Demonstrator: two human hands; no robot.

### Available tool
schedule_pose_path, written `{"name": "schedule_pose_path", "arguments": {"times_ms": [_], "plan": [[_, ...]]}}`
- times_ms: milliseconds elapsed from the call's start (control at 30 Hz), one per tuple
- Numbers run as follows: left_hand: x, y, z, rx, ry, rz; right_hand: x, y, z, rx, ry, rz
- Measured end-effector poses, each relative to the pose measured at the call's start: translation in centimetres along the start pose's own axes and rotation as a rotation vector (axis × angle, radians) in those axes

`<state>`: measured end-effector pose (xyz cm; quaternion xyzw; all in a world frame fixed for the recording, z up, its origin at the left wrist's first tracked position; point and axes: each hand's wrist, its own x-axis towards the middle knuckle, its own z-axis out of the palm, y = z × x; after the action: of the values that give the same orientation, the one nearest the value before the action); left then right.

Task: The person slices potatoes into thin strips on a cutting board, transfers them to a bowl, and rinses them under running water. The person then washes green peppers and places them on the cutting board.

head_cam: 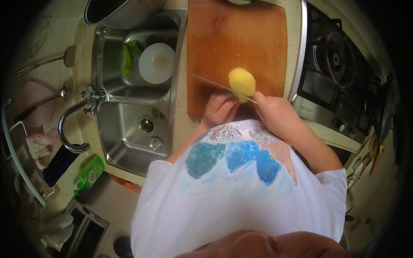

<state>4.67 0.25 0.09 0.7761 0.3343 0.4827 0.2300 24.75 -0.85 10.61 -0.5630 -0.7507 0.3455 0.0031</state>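
A wooden cutting board (238, 35) lies before me on the counter. On its near part is a peeled yellow potato (242, 83), its far portion cut into several thin slices that lean together. My right hand (274, 111) grips a kitchen knife (213, 82) at the near right of the potato; the handle is hidden by the fingers. The blade is seen nearly edge-on and slants across the potato to the upper left. With bent fingers, my left hand (222, 108) holds the potato's uncut near end, just on the near side of the blade.
Left of the board is a double steel sink (135, 100). Its far basin holds green peppers (127, 59) and a white bowl (156, 63). A curved faucet (64, 129), a green detergent bottle (90, 172) and a large pot (125, 14) stand around it. At right is a gas stove (332, 64).
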Motion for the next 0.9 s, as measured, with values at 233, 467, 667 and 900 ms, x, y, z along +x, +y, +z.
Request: {"name": "schedule_pose_path", "arguments": {"times_ms": [233,467,667,900], "plan": [[0.2,0.3,0.1,0.011,0.028,-0.009,-4.0,-2.3,-4.4,0.079,-0.087,0.098],[0.2,0.2,-0.1,-0.056,-0.005,-0.024,-0.8,-0.7,-0.1,0.056,-0.036,0.039],[0.1,0.4,-0.1,-0.013,-0.002,-0.026,1.1,0.7,2.0,0.05,0.072,-0.013],[-0.4,-0.3,0.1,-0.019,-0.007,0.005,-1.6,-1.8,-3.0,0.042,-0.067,0.1]]}}
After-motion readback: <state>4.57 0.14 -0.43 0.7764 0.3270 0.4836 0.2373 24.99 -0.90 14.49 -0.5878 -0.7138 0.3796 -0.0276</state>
